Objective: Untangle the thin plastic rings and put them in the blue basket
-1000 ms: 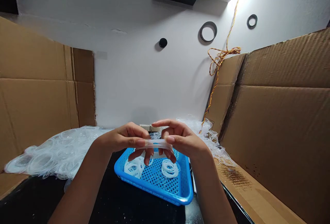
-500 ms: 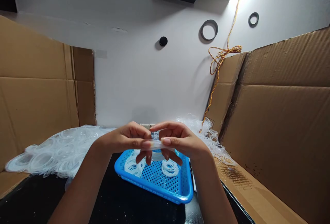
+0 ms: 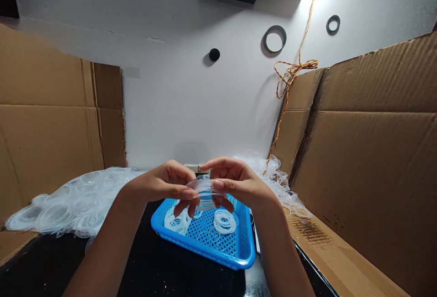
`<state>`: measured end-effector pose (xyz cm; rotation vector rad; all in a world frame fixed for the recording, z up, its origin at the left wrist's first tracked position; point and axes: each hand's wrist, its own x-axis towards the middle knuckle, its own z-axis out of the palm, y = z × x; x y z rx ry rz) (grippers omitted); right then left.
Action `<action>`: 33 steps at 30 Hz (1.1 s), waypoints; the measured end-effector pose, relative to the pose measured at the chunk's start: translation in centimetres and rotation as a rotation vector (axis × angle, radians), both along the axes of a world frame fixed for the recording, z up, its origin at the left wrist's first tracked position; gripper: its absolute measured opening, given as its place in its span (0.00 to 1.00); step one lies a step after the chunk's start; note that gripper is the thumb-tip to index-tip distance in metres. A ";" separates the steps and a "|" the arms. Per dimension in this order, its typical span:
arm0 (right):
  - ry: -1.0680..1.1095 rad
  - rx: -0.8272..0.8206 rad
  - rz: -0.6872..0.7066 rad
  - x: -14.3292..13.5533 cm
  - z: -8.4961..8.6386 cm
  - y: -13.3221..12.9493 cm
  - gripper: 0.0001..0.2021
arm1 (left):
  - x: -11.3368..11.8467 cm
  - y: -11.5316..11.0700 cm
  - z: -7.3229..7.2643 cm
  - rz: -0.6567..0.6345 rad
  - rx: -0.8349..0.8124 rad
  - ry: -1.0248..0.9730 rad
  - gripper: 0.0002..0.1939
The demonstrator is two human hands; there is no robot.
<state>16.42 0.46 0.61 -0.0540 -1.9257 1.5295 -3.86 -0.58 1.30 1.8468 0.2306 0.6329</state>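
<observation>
Between my two hands is a bundle of translucent white rings (image 3: 206, 187), held above the blue basket (image 3: 208, 252). My left hand (image 3: 170, 184) pinches the bundle's left side between thumb and fingers. On the right side, my right hand (image 3: 235, 183) grips it with the thumb on top, its index finger raised and arched. Below the hands, inside the basket, lie a coiled pile of white rings (image 3: 175, 222) at the left and another pile (image 3: 225, 222) at the right. A few loose thin rings (image 3: 209, 238) rest on the basket's mesh floor.
A big heap of clear rings (image 3: 75, 201) covers the left of the black table (image 3: 150, 269). More thin rings (image 3: 280, 187) are piled at the back right. Cardboard walls (image 3: 48, 128) stand on both sides. A twisted orange cord (image 3: 285, 101) hangs along the wall at the right.
The ring bundle has spread from a tight, narrow band into a wider fan with visible gaps between rings. Both hands stay near the same place and still hold it.
</observation>
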 end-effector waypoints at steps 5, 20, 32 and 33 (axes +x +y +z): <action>0.011 -0.004 0.009 0.2 0.0 0.1 0.13 | -0.1 0.0 0.0 -0.062 -0.080 -0.010 0.06; -0.128 -0.050 -0.016 0.0 0.2 0.0 0.17 | 0.8 0.5 -0.4 0.006 -0.122 -0.011 0.07; -0.031 -0.113 0.099 0.3 -0.1 0.8 0.21 | 1.2 0.4 -0.4 0.041 -0.101 -0.032 0.08; -0.055 -0.101 0.102 0.2 0.0 0.7 0.22 | 1.2 0.4 -0.4 0.047 -0.094 -0.029 0.08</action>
